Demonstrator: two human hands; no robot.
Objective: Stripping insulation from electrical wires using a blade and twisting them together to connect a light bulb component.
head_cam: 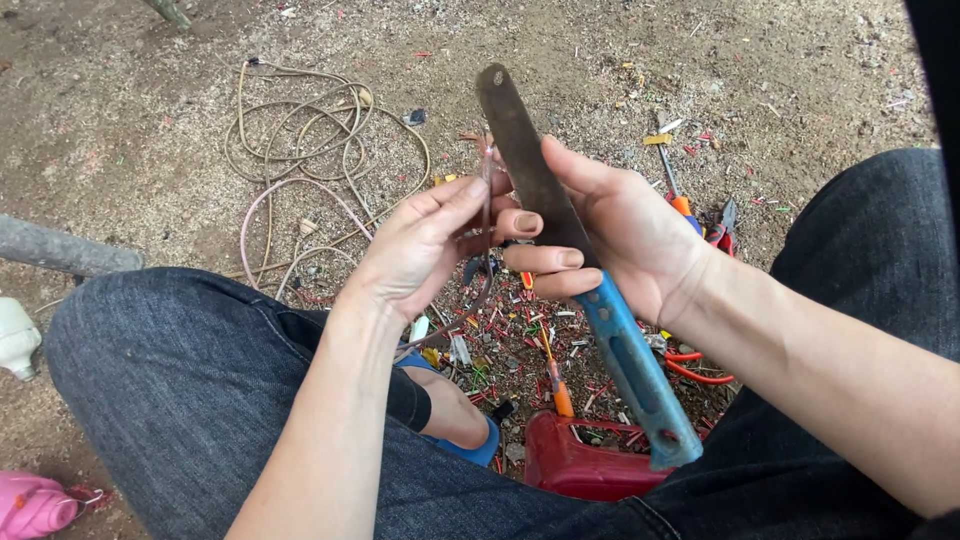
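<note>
knife and wire over littered dirt

our right hand (630, 235) grips a dull metal knife (530, 170) with a worn blue handle; our left hand (420, 245) pinches a thin wire (487, 190).

Knife (560, 250) lies slantwise across the right hand (620, 235), blade pointing away, handle toward the body. Left hand (420, 245) just left of the blade, pinching a thin wire (487, 200) upright beside it. Coiled cable (300, 150) on the ground (150, 100) beyond the left knee. Pliers (720, 225) behind the right hand. Wire scraps (500, 340) on the ground under both hands, between the legs.
</note>
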